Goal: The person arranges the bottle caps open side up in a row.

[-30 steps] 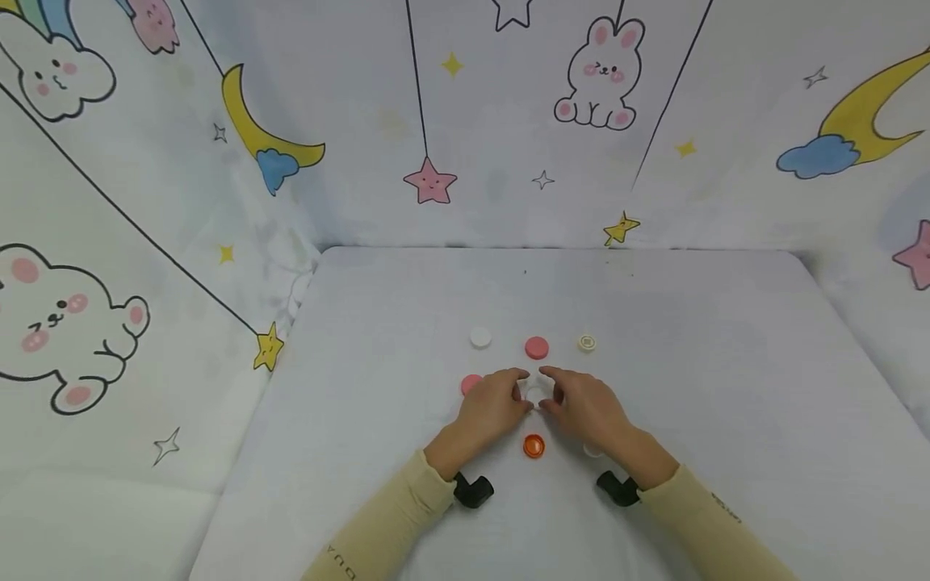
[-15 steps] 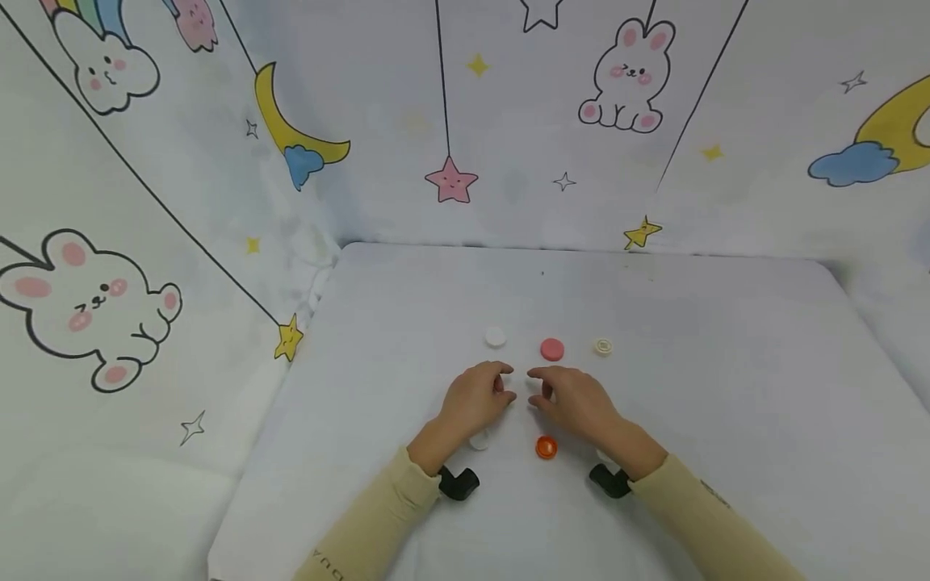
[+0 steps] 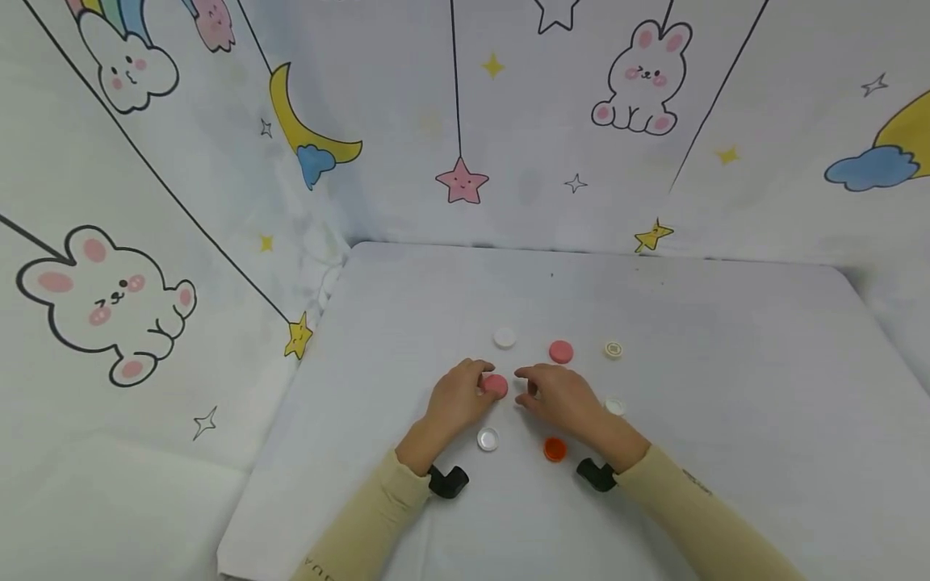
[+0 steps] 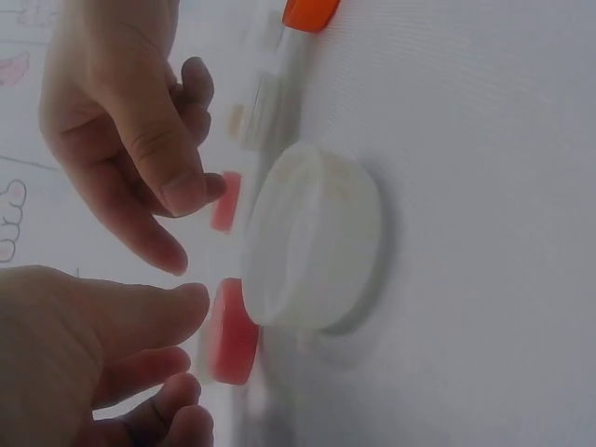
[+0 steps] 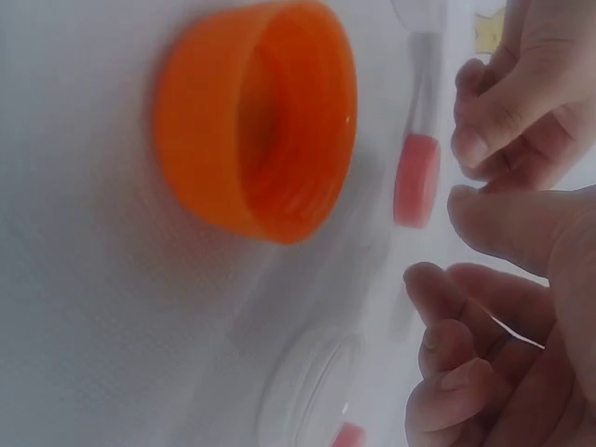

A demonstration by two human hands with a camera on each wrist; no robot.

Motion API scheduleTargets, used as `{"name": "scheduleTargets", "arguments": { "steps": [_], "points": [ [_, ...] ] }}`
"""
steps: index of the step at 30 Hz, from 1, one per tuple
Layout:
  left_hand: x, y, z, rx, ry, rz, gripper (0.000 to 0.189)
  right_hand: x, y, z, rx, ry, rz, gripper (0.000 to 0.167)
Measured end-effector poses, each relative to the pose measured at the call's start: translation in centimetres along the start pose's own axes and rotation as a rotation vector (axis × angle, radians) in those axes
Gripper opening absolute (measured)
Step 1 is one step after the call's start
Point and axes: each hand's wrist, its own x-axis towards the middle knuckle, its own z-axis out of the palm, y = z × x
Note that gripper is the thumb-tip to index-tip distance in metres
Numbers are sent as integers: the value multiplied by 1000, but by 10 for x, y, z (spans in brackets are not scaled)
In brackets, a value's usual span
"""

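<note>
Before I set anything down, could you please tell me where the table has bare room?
The table is bare from the cream cap to the right edge, and from the far white cap to the left edge; beyond them, only tiny specks. It is crowded around the left hand, right hand, orange cap and nearer pink cap.

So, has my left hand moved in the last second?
Yes, to your left: in the head view, your left hand now sits farther left of the orange cap than it did.

Left wrist view: nearer pink cap [image 4: 233, 337] part-hidden behind white cap [image 4: 340, 242] (orange cap [image 4: 312, 11] cropped).
</note>
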Motion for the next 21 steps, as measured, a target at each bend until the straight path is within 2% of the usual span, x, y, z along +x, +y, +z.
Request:
{"name": "scheduleTargets", "arguments": {
  "steps": [7,21],
  "points": [
    [-3,-8,1,20,6,26,39,9,-3,7,-33,-6,-12,44],
    [0,-9,5,46,-32,33,42,17,-4,18,-74,28,-53,43]
  ]
}}
